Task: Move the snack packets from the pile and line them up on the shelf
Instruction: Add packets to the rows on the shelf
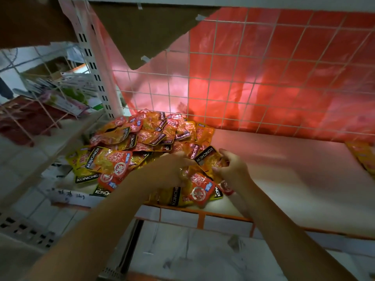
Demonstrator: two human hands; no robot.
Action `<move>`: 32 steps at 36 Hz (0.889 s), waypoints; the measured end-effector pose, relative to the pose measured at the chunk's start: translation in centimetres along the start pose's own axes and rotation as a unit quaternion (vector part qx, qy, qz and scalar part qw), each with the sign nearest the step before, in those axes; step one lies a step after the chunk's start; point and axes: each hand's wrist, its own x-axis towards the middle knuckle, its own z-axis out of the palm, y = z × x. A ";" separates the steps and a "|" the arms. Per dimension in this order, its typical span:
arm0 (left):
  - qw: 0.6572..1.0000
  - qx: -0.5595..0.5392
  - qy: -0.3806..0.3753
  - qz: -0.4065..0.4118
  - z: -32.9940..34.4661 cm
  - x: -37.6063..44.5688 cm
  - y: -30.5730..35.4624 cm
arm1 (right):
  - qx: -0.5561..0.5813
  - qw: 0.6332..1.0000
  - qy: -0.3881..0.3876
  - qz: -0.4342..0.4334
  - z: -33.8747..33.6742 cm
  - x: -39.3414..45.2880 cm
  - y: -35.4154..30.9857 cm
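Hands (205,169) on tilted packet (210,158) (upper-left)

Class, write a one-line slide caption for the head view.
Both hands, left and right, gather orange-red foil snack packets piled on a white shelf.

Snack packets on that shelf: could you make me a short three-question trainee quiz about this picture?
1. True or false: the heap of glossy orange-and-red snack packets lies at the white shelf's left end.
2. The right hand holds: A) a packet B) nothing
3. What stands behind the shelf?

Key: 1 true. 2 A: it grips an orange packet with a black band; the left hand touches the heap. 3 A white wire grid over red sheeting.
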 end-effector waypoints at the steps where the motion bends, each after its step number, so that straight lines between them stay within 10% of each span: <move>1: 1.000 -0.014 0.017 0.007 0.1 0.5 -0.1 | 0.022 1.000 0.005 0.003 -0.2 -0.2 0.1; 17: 0.977 -0.138 0.140 0.078 -1.4 1.3 4.7 | 0.289 0.957 0.019 -0.025 -5.1 -1.3 2.4; 32: 0.938 -0.333 0.072 0.062 0.7 7.4 16.6 | 0.090 0.984 0.046 -0.148 -16.4 -1.2 8.3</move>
